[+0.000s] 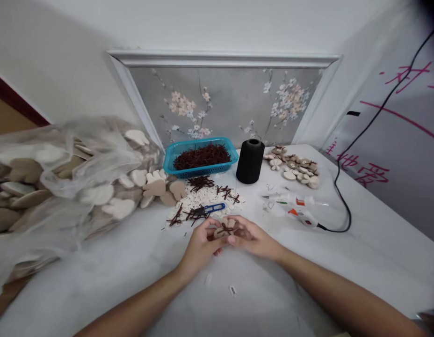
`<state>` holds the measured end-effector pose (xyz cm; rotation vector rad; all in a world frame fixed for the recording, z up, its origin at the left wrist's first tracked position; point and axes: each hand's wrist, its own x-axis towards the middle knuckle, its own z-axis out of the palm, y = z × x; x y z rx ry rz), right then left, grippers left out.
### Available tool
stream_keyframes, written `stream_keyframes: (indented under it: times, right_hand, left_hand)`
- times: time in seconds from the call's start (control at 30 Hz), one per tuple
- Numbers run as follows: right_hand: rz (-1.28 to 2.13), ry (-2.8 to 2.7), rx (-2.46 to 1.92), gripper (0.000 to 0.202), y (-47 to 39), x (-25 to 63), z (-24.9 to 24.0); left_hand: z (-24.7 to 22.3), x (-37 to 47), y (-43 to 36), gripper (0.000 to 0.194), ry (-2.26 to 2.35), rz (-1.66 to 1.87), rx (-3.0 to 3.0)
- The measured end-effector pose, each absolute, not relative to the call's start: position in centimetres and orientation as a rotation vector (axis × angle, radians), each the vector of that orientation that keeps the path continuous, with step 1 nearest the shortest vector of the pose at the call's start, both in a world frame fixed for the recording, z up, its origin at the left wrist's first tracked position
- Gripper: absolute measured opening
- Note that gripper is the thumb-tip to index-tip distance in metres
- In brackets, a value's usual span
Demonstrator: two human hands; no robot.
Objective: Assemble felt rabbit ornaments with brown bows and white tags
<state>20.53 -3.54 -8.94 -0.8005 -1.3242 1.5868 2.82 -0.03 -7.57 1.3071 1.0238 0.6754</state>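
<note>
Between both hands I hold a small beige felt piece [222, 231] with a dark brown bow lying across it. My left hand [202, 241] grips its left side, thumb on the front. On the right side, my right hand [254, 238] pinches it, its thumb meeting the left one near the lower edge. Just beyond the hands lie blue-handled thread snips [214, 207], on a pile of small white labels [192, 200] with several loose brown bows [199, 182]. The backs of the fingers are partly hidden.
A blue basket [201, 172] full of brown bows stands at the back, beside a black thread cone [250, 161]. Finished-looking felt pieces [301, 171] lie back right. A glue gun [304, 217] with its black cord [349, 206] is at right. A plastic bag [94, 164] of felt shapes fills the left.
</note>
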Motion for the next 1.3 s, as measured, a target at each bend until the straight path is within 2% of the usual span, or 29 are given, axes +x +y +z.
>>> stream_keyframes:
  times: [0.07,0.13,0.3,0.47,0.67,0.73,0.83,0.93,1.13,1.3]
  right_hand:
    - [1.601,-1.376,-0.804,0.030,-3.5,20.6,-8.6]
    - [1.621,-1.383,-0.808,0.026,-3.2,20.6,-8.3]
    - [1.666,-1.284,-0.819,0.034,-2.4,20.5,-8.6]
    - [1.656,-1.187,-0.889,0.033,-2.2,20.2,-9.2]
    - [1.735,-1.150,-0.954,0.033,-2.3,20.3,-9.6]
    - [1.727,-1.148,-0.989,0.040,-2.3,20.4,-9.8]
    - [1.701,-1.118,-1.002,0.063,-2.3,20.5,-10.1]
    - [1.695,-1.115,-0.987,0.062,-2.2,20.6,-10.2]
    - [1.637,-1.245,-0.914,0.034,-2.1,21.1,-9.3]
    - [1.598,-1.297,-0.963,0.035,-2.1,21.4,-8.6]
  left_hand:
    - [-7.4,2.8,-0.2,0.043,1.049,0.684,1.284]
    - [-7.3,2.7,-0.3,0.043,1.080,0.667,1.282]
    - [-7.6,2.6,-0.1,0.038,1.103,0.556,1.370]
    - [-7.8,2.2,0.1,0.034,1.066,0.512,1.430]
    - [-7.6,1.3,0.3,0.050,1.001,0.442,1.362]
    - [-7.7,1.1,0.3,0.057,0.957,0.444,1.387]
    - [-8.0,0.9,0.3,0.063,0.908,0.447,1.470]
    - [-8.0,1.0,0.4,0.057,0.911,0.413,1.558]
    - [-7.9,1.4,0.4,0.041,0.894,0.467,1.609]
    - [-8.2,1.7,0.1,0.033,0.855,0.513,1.644]
